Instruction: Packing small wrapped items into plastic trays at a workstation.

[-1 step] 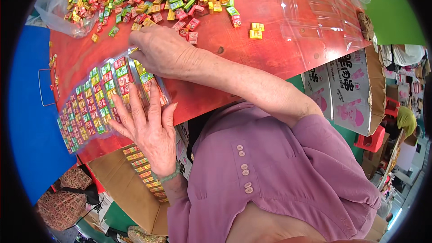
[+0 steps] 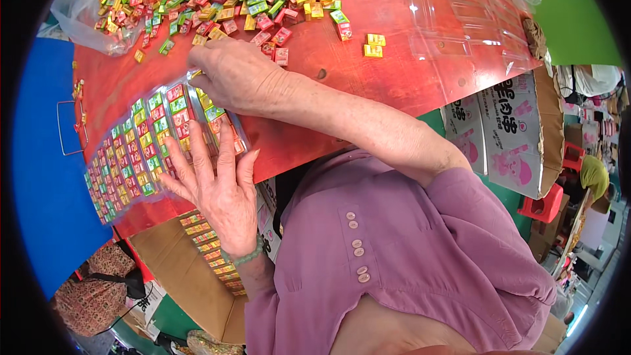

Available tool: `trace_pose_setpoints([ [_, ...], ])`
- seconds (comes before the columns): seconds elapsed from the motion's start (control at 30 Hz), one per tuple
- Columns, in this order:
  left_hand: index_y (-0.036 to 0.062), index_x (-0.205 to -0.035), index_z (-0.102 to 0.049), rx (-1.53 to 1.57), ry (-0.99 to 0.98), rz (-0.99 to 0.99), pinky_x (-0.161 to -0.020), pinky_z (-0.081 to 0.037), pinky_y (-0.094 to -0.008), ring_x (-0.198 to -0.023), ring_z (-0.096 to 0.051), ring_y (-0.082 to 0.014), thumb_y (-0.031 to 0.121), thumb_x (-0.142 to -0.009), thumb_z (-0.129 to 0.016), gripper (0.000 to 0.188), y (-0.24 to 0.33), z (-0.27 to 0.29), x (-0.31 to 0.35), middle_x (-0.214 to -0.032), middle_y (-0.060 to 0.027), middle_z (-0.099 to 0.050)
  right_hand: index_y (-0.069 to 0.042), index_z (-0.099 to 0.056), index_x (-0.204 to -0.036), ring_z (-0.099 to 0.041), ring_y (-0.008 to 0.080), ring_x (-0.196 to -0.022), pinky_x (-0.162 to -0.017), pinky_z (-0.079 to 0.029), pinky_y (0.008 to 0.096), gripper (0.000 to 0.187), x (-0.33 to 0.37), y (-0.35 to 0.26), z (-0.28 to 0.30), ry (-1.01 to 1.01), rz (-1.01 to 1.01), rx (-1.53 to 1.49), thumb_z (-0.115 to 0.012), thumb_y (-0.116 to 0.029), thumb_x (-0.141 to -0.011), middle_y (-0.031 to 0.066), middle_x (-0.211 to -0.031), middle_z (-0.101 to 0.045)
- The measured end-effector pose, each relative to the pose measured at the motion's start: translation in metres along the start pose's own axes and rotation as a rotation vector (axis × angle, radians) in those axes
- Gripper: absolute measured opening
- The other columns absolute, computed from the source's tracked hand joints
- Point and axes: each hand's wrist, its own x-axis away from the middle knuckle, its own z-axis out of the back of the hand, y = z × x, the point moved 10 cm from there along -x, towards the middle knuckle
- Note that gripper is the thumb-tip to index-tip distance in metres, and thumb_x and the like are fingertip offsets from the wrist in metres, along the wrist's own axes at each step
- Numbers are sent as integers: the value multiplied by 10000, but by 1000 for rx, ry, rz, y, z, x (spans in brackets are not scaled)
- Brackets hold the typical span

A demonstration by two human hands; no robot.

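My left hand point(image 2: 223, 197) lies with its fingers spread over a clear plastic tray point(image 2: 240, 133) filled with small red, green and yellow boxes point(image 2: 177, 104). Its wrist wears a green bead bracelet point(image 2: 248, 255). At the far end of the same tray, my right hand point(image 2: 240, 73) bends down with curled fingers, thumb near the tray's edge. Whatever those fingers hold is hidden beneath the hand. More filled trays point(image 2: 125, 158) line up leftward from this one. Beyond my right hand spreads a heap of loose small boxes point(image 2: 230, 0).
Two yellow boxes point(image 2: 374, 46) lie apart on the red table point(image 2: 368, 92). Empty clear trays point(image 2: 480, 6) sit at the far right. Below the table edge stands an open carton point(image 2: 177, 260) with packed boxes inside; printed cartons point(image 2: 506, 138) stand at right. A plastic bag point(image 2: 85, 20) flanks the heap.
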Motion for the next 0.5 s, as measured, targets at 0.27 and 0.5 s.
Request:
trace_pose_setpoints([
  [0.27,160,-1426,-630,94,97,-46,-1187,-244,-685,-1498,-362,-432,383,-917,-758,571,19,16,-5,-1569,-142,-489,-15,-669,-1024,-658,385,-1029,-866,-536,493,217,14,-20,33,-23,198,212,-708,-186,-897,194,-1030,-686],
  [0.5,-90,-1443,-483,612,-35,-217,-1170,-388,-528,-1444,-405,-473,91,-941,-687,571,96,-1,-30,-1559,-275,-419,-58,-673,-1252,-579,393,-1252,-1044,-468,499,315,88,22,131,86,-10,456,-679,-172,-959,192,-1328,-635],
])
